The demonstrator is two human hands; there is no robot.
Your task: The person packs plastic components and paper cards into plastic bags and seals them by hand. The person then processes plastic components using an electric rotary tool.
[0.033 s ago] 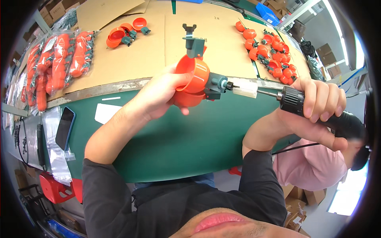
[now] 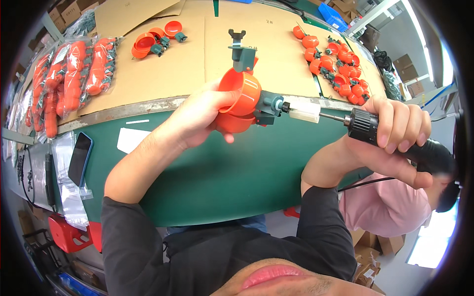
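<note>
My left hand (image 2: 200,116) is closed round orange drinker cups (image 2: 251,93) with dark grey-green plastic fittings (image 2: 270,103). At least two cups show, one below the other, with the thumb inside the upper one. An upright clip (image 2: 237,35) with a forked black top stands above them. My right hand (image 2: 397,130) grips a black electric screwdriver (image 2: 363,124) held nearly level. A white translucent sleeve (image 2: 303,109) sits at the front of its bit, against a small black part (image 2: 286,106) at the side fitting. Whether the bit is turning, I cannot tell.
Several loose cups lie on the cardboard (image 2: 237,74) at left (image 2: 144,42) and right (image 2: 340,79). Bagged cups (image 2: 76,74) fill the far left. A phone (image 2: 80,159), white paper (image 2: 132,140) and plastic bags (image 2: 69,187) lie nearer. A person in pink (image 2: 390,207) is close at right.
</note>
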